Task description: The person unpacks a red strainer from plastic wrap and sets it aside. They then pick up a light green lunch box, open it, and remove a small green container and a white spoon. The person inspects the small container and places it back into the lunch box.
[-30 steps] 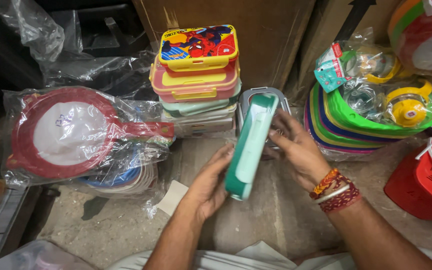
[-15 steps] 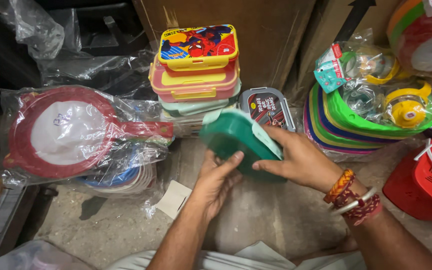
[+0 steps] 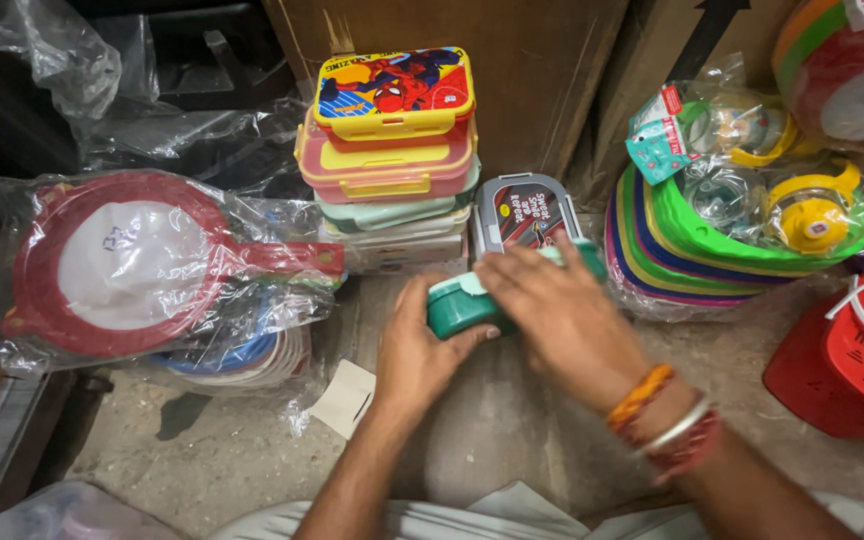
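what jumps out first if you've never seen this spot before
Both hands meet at the centre: the left hand and right hand clasp a teal lunch box low over the concrete floor. Just behind it rises a stack of colourful lunch boxes, topped by a yellow one. At left lies a red-rimmed sieve wrapped in clear plastic.

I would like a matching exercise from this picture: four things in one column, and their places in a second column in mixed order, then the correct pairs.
Things:
1. green lunch box
2. yellow lunch box
3. red sieve
4. red basket

Places:
A. wrapped in clear plastic, at the far left
B. on top of the stack of boxes
C. at the right edge of the floor
D. between the left hand and the right hand

Pairs: 1-D, 2-B, 3-A, 4-C
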